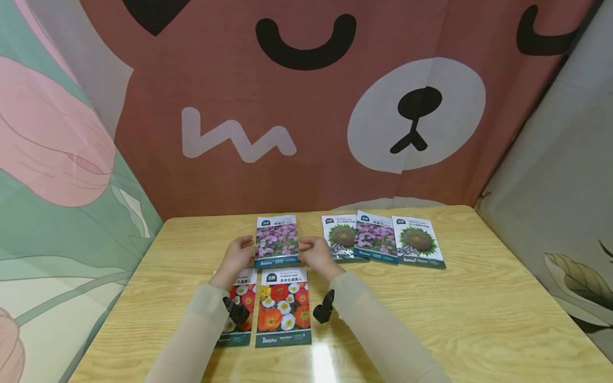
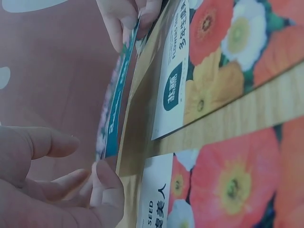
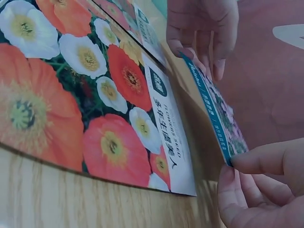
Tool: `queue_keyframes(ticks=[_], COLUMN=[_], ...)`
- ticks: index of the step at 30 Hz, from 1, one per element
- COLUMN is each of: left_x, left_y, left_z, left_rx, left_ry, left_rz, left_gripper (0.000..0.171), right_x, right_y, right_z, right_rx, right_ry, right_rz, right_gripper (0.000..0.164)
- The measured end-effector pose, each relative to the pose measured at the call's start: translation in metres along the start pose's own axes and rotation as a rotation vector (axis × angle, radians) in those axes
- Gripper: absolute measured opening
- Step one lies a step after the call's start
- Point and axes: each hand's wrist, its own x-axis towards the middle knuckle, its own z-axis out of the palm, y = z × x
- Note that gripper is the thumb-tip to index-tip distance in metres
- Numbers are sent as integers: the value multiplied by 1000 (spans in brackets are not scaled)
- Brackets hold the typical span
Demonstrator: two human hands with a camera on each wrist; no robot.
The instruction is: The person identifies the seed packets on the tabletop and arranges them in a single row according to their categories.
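Note:
A seed packet with purple flowers is held by its two sides, between my hands. My left hand pinches its left edge, the thumb at the lower corner in the left wrist view. Opposite, my right hand pinches the right edge between thumb and finger. In the wrist views the purple packet is seen nearly edge-on, tilted. Just in front lies a poppy seed packet with red, orange and white flowers. A second poppy packet beside it is partly hidden under my left forearm.
To the right on the wooden table, three packets overlap in a row: a green spiky-plant packet, another purple-flower packet and a second green spiky-plant packet. A printed cloth hangs behind the table's far edge.

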Motion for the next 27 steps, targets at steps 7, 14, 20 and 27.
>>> queue_keyframes(ticks=[7, 14, 20, 27], left_x=[-2, -5, -10, -18], left_y=[1, 2, 4, 2], left_z=[2, 7, 10, 15], left_rx=[16, -24, -35, -41], left_ry=[20, 29, 16, -47], left_rz=[23, 76, 113, 156], left_gripper=[43, 36, 31, 26], right_x=[-5, -8, -12, -22], right_y=[-3, 0, 1, 2], right_z=[-11, -21, -34, -54], right_rx=[67, 131, 99, 21], right_ry=[-23, -51, -99, -168], right_rz=[12, 54, 51, -13], right_gripper=[49, 47, 39, 39])
